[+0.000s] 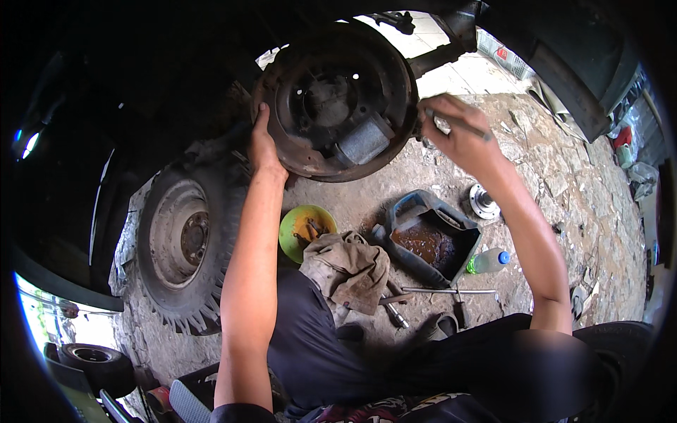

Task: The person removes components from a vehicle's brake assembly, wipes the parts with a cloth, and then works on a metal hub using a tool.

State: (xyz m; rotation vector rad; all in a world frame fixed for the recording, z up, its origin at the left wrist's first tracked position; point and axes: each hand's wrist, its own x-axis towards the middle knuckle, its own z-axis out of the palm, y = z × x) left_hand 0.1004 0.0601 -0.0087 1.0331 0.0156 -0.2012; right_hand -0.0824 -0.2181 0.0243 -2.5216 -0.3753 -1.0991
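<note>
Dark trousers (310, 345) nearest, rag (349, 268) over knee. Left hand (262, 144) flat, fingers together, bracing rusty brake backing plate (331, 99) rim at left edge. Right hand (462, 134) fingers pinching thin metal tool (458, 121) beside plate's right edge. Drain pan (427, 236), bottle (488, 261) on floor below.

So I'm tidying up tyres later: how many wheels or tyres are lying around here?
3. One wheel with tyre lies left of the left hand's arm, a smaller tyre sits at lower left, and a tyre edge shows lower right. Others may be hidden.

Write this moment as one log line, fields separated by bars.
left hand: on rusty brake plate rim | right hand: holds thin tool
</note>
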